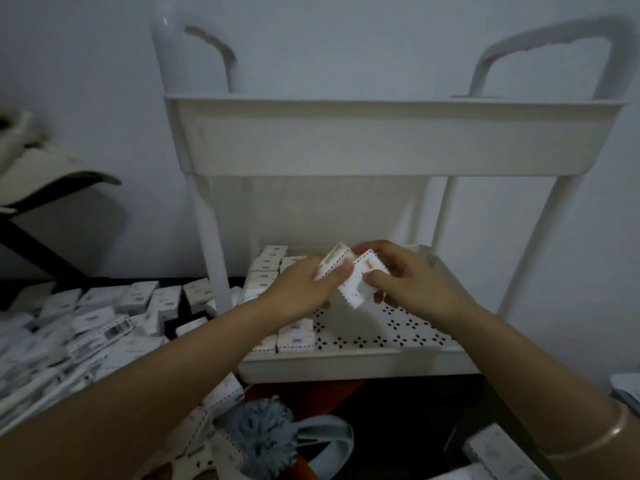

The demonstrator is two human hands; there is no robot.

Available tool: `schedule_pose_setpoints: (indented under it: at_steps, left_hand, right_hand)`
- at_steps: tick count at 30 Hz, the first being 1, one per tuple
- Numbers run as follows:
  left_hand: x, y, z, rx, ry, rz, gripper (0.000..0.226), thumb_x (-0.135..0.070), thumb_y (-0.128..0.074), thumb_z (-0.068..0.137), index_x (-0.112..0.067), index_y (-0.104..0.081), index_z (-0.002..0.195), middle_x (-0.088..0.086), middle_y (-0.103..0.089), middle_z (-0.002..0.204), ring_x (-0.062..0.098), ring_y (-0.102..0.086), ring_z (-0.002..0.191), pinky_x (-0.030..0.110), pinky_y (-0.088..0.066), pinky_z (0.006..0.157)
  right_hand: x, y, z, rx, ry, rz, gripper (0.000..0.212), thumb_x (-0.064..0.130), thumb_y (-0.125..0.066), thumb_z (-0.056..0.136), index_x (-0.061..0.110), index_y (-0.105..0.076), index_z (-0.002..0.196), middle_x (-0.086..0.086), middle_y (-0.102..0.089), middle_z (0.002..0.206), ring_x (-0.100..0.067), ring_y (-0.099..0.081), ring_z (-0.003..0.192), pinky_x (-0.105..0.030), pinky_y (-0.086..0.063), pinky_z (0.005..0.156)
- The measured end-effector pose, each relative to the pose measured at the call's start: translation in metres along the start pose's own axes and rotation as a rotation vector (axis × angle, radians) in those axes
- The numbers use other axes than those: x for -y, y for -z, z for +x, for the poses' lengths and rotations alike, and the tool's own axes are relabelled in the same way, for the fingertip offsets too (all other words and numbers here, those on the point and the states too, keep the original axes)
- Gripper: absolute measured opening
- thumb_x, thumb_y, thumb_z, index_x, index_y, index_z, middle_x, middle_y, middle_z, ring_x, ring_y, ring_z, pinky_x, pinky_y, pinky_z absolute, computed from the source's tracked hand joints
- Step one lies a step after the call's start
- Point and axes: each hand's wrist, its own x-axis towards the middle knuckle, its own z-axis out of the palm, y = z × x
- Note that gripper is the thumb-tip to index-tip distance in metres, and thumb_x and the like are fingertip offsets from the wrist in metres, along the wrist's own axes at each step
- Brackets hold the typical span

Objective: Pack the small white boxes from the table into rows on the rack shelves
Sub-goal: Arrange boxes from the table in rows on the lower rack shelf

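1. The dark table on my left has a big messy pile of small white boxes lying on it
2. The bottom shelf of the white rack has neat rows of boxes on its left side
3. Its right side shows bare floor with little holes
4. I cannot see inside the top shelf

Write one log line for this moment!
left hand: holds box | right hand: holds second box | where: over lower shelf | shelf rows: started | table pile: waiting
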Motion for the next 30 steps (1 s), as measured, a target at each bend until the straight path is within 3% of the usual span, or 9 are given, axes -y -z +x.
schedule_pose_setpoints:
  at_steps: [3,7,9,12,16,22,24,27,30]
  left_hand:
    - [0.002,0.001,0.007,-0.065,-0.008,-0.002,0.039,-0.066,-0.048,0.088,-0.036,-0.067,0.105,-0.016,-0.071,0.097,0.003,-0.066,0.091,0.031,-0.054,0.084]
    - [-0.004,0.008,0.032,-0.319,0.111,-0.067,0.031,-0.058,-0.043,0.094,-0.034,-0.06,0.087,-0.009,-0.066,0.091,0.007,-0.061,0.081,0.026,-0.045,0.07]
    - [-0.006,0.019,0.053,-0.43,0.184,0.041,0.025,-0.047,-0.043,0.098,-0.026,-0.056,0.101,-0.006,-0.062,0.092,0.013,-0.057,0.08,0.026,-0.041,0.068]
    - [-0.006,0.035,0.078,-0.477,0.094,0.317,0.02,-0.028,-0.052,0.094,-0.02,-0.051,0.112,-0.004,-0.06,0.097,0.017,-0.055,0.08,0.024,-0.037,0.065]
    - [-0.005,0.047,0.106,-0.226,0.034,0.722,0.031,-0.021,-0.059,0.088,-0.015,-0.054,0.118,0.006,-0.063,0.113,0.025,-0.059,0.099,0.025,-0.037,0.075]
    - [0.003,0.053,0.123,-0.048,0.068,0.892,0.032,-0.009,-0.06,0.087,-0.011,-0.055,0.119,0.01,-0.058,0.121,0.024,-0.056,0.102,0.028,-0.041,0.074]
    - [0.007,0.053,0.121,0.015,0.065,0.981,0.033,-0.007,-0.058,0.087,-0.011,-0.052,0.119,0.011,-0.058,0.115,0.021,-0.054,0.089,0.028,-0.04,0.066]
    - [0.01,0.054,0.119,0.087,0.06,1.093,0.039,-0.003,-0.055,0.087,-0.014,-0.048,0.124,0.008,-0.055,0.104,0.017,-0.047,0.074,0.026,-0.033,0.054]
    - [0.01,0.052,0.118,0.138,0.09,1.217,0.043,-0.008,-0.057,0.088,-0.015,-0.05,0.13,0.011,-0.056,0.12,0.023,-0.056,0.095,0.028,-0.043,0.069]
  right_hand:
    - [-0.003,0.006,0.012,0.019,-0.018,0.002,0.039,0.008,-0.054,0.093,0.03,-0.061,0.124,0.006,-0.072,0.086,-0.005,-0.061,0.061,-0.017,-0.047,0.052]
    - [-0.018,0.007,0.032,-0.025,-0.032,-0.03,0.037,0.019,-0.054,0.095,0.036,-0.056,0.128,0.012,-0.067,0.099,0.006,-0.057,0.055,-0.01,-0.045,0.049]
    - [-0.031,0.005,0.045,-0.07,-0.06,-0.045,0.039,0.023,-0.054,0.096,0.036,-0.049,0.132,0.007,-0.063,0.108,0.0,-0.059,0.062,-0.015,-0.05,0.054]
    - [-0.049,-0.001,0.066,-0.139,-0.13,-0.037,0.046,0.026,-0.061,0.093,0.031,-0.042,0.134,0.001,-0.06,0.115,-0.011,-0.062,0.082,-0.023,-0.049,0.061]
    - [-0.061,-0.007,0.088,-0.196,-0.132,-0.055,0.034,0.028,-0.066,0.089,0.028,-0.047,0.117,0.003,-0.06,0.111,-0.007,-0.059,0.084,-0.018,-0.046,0.053]
    - [-0.065,-0.008,0.107,-0.201,-0.043,-0.238,0.028,0.021,-0.063,0.091,0.029,-0.046,0.11,0.006,-0.054,0.105,-0.015,-0.059,0.089,-0.018,-0.047,0.049]
    - [-0.066,-0.009,0.113,-0.228,0.002,-0.299,0.028,0.02,-0.063,0.091,0.027,-0.049,0.113,0.003,-0.055,0.109,-0.018,-0.058,0.092,-0.02,-0.048,0.056]
    - [-0.067,-0.014,0.124,-0.261,0.061,-0.399,0.033,0.02,-0.064,0.09,0.022,-0.052,0.121,-0.004,-0.058,0.116,-0.022,-0.059,0.099,-0.034,-0.051,0.08]
    - [-0.068,-0.024,0.138,-0.26,0.107,-0.454,0.035,0.02,-0.064,0.089,0.02,-0.054,0.123,-0.007,-0.059,0.118,-0.023,-0.059,0.101,-0.035,-0.048,0.084]
